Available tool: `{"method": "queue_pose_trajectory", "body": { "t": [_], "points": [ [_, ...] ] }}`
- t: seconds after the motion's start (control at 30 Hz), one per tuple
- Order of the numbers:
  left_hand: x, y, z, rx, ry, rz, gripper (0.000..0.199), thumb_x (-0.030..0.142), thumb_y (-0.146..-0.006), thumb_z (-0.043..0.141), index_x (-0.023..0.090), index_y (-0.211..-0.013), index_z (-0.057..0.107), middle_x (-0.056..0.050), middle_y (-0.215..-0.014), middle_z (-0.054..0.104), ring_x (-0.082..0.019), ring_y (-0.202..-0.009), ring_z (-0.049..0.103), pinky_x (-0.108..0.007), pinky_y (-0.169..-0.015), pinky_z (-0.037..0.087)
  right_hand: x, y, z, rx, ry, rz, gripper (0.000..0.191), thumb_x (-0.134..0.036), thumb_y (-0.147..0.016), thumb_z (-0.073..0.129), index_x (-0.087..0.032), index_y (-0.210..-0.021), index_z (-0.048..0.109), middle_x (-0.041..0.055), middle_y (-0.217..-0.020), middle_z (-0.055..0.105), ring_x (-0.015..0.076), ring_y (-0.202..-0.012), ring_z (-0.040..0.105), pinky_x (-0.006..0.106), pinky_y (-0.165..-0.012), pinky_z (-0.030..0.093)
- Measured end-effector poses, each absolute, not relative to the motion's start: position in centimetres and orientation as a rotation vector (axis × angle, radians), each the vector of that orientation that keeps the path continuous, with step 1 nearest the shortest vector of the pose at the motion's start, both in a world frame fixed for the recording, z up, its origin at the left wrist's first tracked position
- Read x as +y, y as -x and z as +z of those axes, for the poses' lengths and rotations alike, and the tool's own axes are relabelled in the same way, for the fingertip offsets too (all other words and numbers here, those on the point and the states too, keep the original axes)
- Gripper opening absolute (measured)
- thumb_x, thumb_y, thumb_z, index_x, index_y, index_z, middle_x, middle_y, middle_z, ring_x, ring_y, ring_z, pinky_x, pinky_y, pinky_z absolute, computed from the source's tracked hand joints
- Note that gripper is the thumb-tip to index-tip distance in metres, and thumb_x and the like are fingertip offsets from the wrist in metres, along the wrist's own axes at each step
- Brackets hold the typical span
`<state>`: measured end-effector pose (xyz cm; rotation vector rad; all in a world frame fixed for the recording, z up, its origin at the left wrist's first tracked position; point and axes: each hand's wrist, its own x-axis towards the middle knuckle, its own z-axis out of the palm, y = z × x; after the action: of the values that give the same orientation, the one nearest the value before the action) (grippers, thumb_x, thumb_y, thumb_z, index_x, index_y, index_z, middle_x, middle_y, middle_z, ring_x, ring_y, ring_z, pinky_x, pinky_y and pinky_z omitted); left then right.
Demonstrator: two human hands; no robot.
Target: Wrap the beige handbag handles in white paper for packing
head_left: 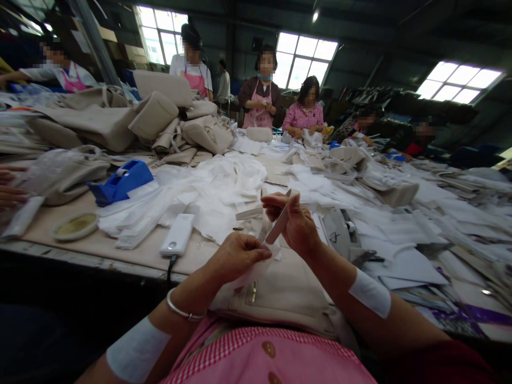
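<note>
A beige bag strap (278,226) loops up through my right hand (296,221), whose thumb and fingers are closed on it. Beside the strap's lower end, my left hand (244,256) pinches a thin translucent wrapping sheet (253,273); whether those fingertips also grip the strap is unclear. Under both hands lies a beige handbag (286,288) with a small gold-coloured metal fitting (253,292), against the pink apron at the table's edge. Part of the strap behind my fingers is hidden.
A white power bank (178,234) with a cable, a blue tape dispenser (122,181) and a round dish (74,226) are to the left. A grey tape dispenser (340,232) stands right. White wrapping sheets (224,176) and beige bags (92,120) pile up beyond. Several co-workers stand across the table.
</note>
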<state>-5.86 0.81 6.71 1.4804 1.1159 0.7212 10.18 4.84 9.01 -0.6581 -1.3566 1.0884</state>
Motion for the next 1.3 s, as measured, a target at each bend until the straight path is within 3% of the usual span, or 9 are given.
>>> {"method": "queue_pose_trajectory", "body": {
  "t": [0.13, 0.23, 0.4, 0.63, 0.73, 0.83, 0.93, 1.1, 1.3],
  "points": [
    [0.8, 6.0, 7.1, 1.128, -1.441, 0.739, 0.025, 0.038, -0.073, 0.070, 0.014, -0.072, 0.074, 0.002, -0.054, 0.055, -0.009, -0.050, 0.042, -0.021, -0.047, 0.030, 4.4, -10.2, 8.2, -1.438, 0.665, 1.054, 0.059, -0.060, -0.097, 0.028, -0.025, -0.103, 0.075, 0.0063, -0.097, 0.063, 0.0148, -0.073, 0.054, 0.033, -0.070, 0.047],
    [0.6, 6.0, 7.3, 1.090, -1.356, 0.805, 0.028, 0.041, -0.077, 0.067, 0.014, -0.069, 0.068, 0.002, -0.055, 0.055, -0.009, -0.046, 0.044, -0.021, -0.044, 0.031, 3.5, -10.5, 7.3, -1.648, 0.672, 0.964, 0.056, -0.060, -0.097, 0.028, -0.028, -0.119, 0.068, 0.0072, -0.123, 0.058, 0.0192, -0.097, 0.058, 0.038, -0.088, 0.047],
    [0.3, 6.2, 6.6, 0.999, -1.381, 0.903, 0.035, 0.044, -0.083, 0.061, 0.015, -0.064, 0.057, 0.003, -0.054, 0.050, -0.008, -0.046, 0.042, -0.020, -0.043, 0.032, 2.5, -11.9, 6.4, -1.829, 0.855, 0.978, 0.061, -0.063, -0.087, 0.052, -0.030, -0.139, 0.051, 0.0056, -0.152, 0.038, 0.0278, -0.136, 0.037, 0.047, -0.113, 0.027],
    [-0.2, 7.2, 6.2, 0.936, -1.907, 0.914, 0.029, 0.035, -0.090, 0.055, 0.015, -0.071, 0.064, 0.000, -0.066, 0.056, -0.010, -0.061, 0.046, -0.021, -0.057, 0.038, 4.2, -12.1, 7.3, -0.870, 0.776, 2.025, 0.064, -0.069, -0.086, 0.044, -0.012, -0.106, 0.066, 0.0157, -0.105, 0.071, 0.0259, -0.094, 0.068, 0.042, -0.085, 0.053],
    [-0.5, 7.4, 6.0, 0.934, -1.905, 0.891, 0.026, 0.032, -0.092, 0.053, 0.015, -0.077, 0.065, -0.002, -0.068, 0.060, -0.011, -0.063, 0.051, -0.022, -0.060, 0.041, 5.6, -11.1, 8.5, -0.637, 0.756, 1.958, 0.038, -0.046, -0.090, 0.054, -0.010, -0.094, 0.067, 0.0099, -0.084, 0.074, 0.0201, -0.079, 0.070, 0.034, -0.081, 0.055],
    [-0.9, 7.6, 5.4, 0.956, -1.716, 0.990, 0.027, 0.031, -0.093, 0.051, 0.016, -0.114, 0.059, -0.002, -0.076, 0.066, -0.013, -0.065, 0.060, -0.023, -0.062, 0.047, 6.7, -10.2, 9.2, -0.572, 0.786, 1.821, 0.011, -0.022, -0.084, 0.063, -0.014, -0.090, 0.067, 0.0006, -0.068, 0.071, 0.0145, -0.064, 0.068, 0.029, -0.071, 0.057],
    [-1.1, 8.0, 4.9, 1.092, -1.594, 1.114, 0.048, 0.033, -0.092, 0.053, 0.016, -0.135, 0.042, -0.002, -0.076, 0.069, -0.014, -0.063, 0.063, -0.023, -0.060, 0.048, 6.9, -9.5, 9.1, -0.704, 0.709, 1.677, 0.011, -0.021, -0.079, 0.070, -0.018, -0.089, 0.067, -0.0014, -0.072, 0.072, 0.0149, -0.069, 0.069, 0.030, -0.073, 0.056],
    [-0.9, 8.3, 4.9, 1.255, -1.701, 1.086, 0.031, 0.039, -0.094, 0.049, 0.016, -0.094, 0.070, -0.003, -0.076, 0.070, -0.013, -0.068, 0.059, -0.023, -0.065, 0.046, 5.0, -8.7, 7.9, -0.940, 0.699, 1.427, 0.017, -0.026, -0.076, 0.076, -0.019, -0.090, 0.071, 0.0022, -0.086, 0.075, 0.0179, -0.087, 0.069, 0.035, -0.089, 0.051],
    [-0.6, 7.5, 5.3, 1.239, -1.615, 1.124, 0.036, 0.042, -0.094, 0.048, 0.015, -0.092, 0.071, -0.004, -0.080, 0.071, -0.016, -0.074, 0.061, -0.023, -0.068, 0.046, 2.1, -8.2, 5.8, -1.156, 0.780, 1.472, 0.021, -0.032, -0.079, 0.074, -0.021, -0.096, 0.076, 0.0061, -0.114, 0.072, 0.0211, -0.106, 0.063, 0.039, -0.101, 0.044]
  ]
}}
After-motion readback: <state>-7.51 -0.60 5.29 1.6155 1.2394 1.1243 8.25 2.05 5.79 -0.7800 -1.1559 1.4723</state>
